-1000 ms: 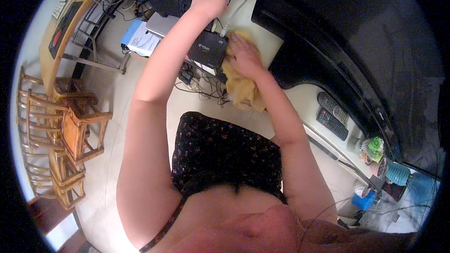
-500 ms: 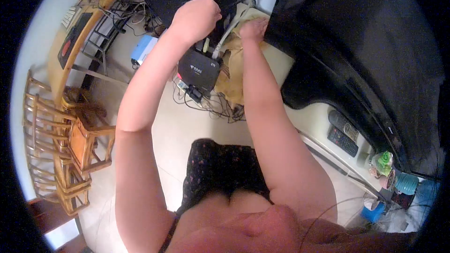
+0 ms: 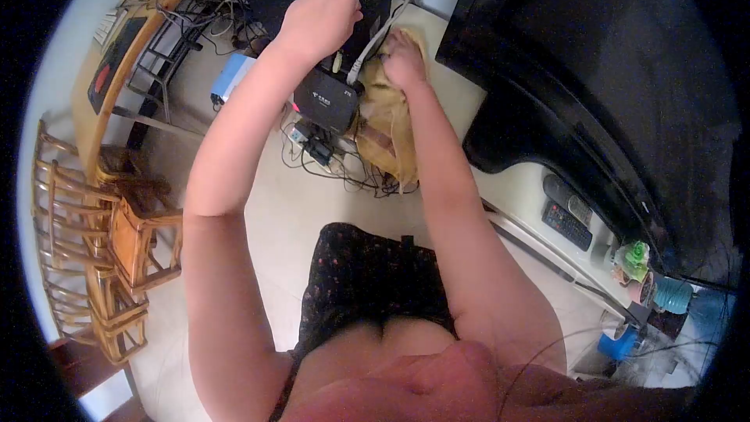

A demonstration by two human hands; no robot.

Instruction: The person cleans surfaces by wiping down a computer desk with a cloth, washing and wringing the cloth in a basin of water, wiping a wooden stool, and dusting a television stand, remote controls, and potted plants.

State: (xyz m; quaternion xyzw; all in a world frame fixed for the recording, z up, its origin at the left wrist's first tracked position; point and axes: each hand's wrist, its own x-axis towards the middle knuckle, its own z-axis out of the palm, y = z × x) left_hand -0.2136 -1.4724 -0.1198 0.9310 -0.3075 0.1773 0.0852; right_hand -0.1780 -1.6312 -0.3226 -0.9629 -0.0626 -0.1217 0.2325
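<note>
My left hand (image 3: 322, 19) is closed, raised in front of a dark box-shaped appliance (image 3: 273, 4); its fingers curl away from view, so whatever they hold is hidden. Just below it is a black router (image 3: 330, 100) with a grey cable (image 3: 373, 45) and other plugs at its back. On the cream cabinet top, my right hand (image 3: 404, 64) presses on a yellow cloth (image 3: 393, 129) and grips it, fingers bent over its far end. The cloth's loose end hangs toward the cabinet's near edge, beside the router.
A large black television (image 3: 594, 86) stands on the cabinet (image 3: 461, 98) at right, with two remotes (image 3: 568, 224) before it. Tangled cables and a power strip (image 3: 312, 144) hang below the router. Wooden chairs (image 3: 141, 242) and a desk (image 3: 117, 101) are at left.
My right hand has moved left, away from the television's edge and nearer the router, with the cloth bunching under it. My left hand stays closed in nearly the same place.
</note>
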